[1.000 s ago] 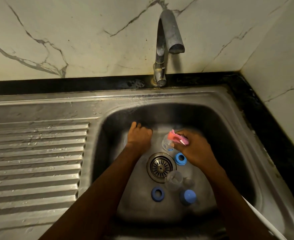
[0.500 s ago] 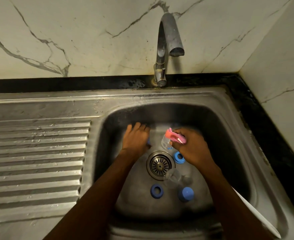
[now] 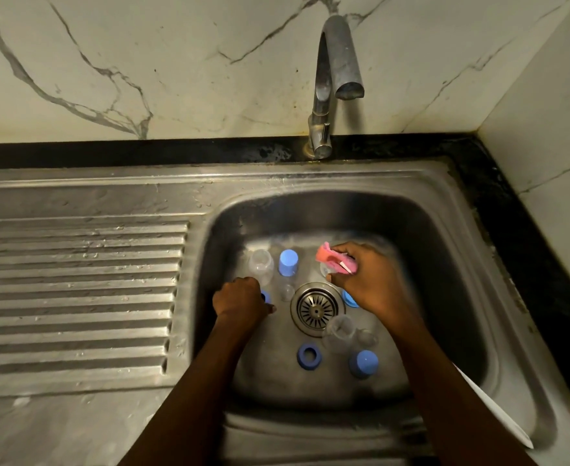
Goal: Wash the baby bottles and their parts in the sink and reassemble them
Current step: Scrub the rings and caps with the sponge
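Marble wall behind a steel sink (image 3: 411, 183), clear bottle (image 3: 261, 264) and blue cap (image 3: 288, 262) side by side at the basin's far left, left hand (image 3: 241, 299) with fingers curled against a blue ring (image 3: 266, 296), grip unclear, right hand (image 3: 371, 284) with fingers pinching a pink sponge (image 3: 335, 260) just beyond the drain (image 3: 317, 307).

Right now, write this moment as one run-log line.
right grip: holds pink sponge | left grip: curled by blue ring, hold unclear | tap: no water seen
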